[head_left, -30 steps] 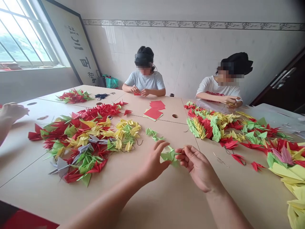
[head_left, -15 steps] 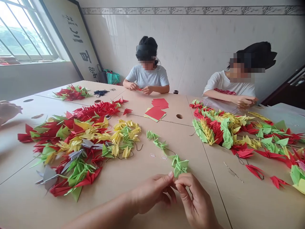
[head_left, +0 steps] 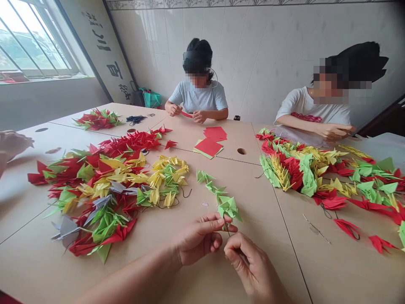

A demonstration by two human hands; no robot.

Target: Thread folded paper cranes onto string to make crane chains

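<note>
A strand of folded light-green paper cranes [head_left: 228, 206] trails away from me across the tabletop. My left hand [head_left: 198, 237] has its thumb and fingers closed at the near end, pinching the lowest green crane. A dark string [head_left: 227, 229] comes out below that crane. Its lower end runs into the pinched fingertips of my right hand [head_left: 253, 259], just right of and below the left. Whether a needle is also in those fingertips is hidden. Left of my hands spreads a heap of red, yellow, green and grey paper cranes [head_left: 104, 169].
Red and green paper squares [head_left: 209, 147] lie mid-table near a round hole [head_left: 241, 151]. More strung cranes [head_left: 289, 169] fill the right side, with a thin metal needle [head_left: 316, 229] in front. Two people sit opposite, hands busy; another person's hand [head_left: 14, 145] shows at left.
My hands have separated slightly, baring a length of string between them. The nearest crane has shifted left and up along the strand. The whole view has tilted a little downward.
</note>
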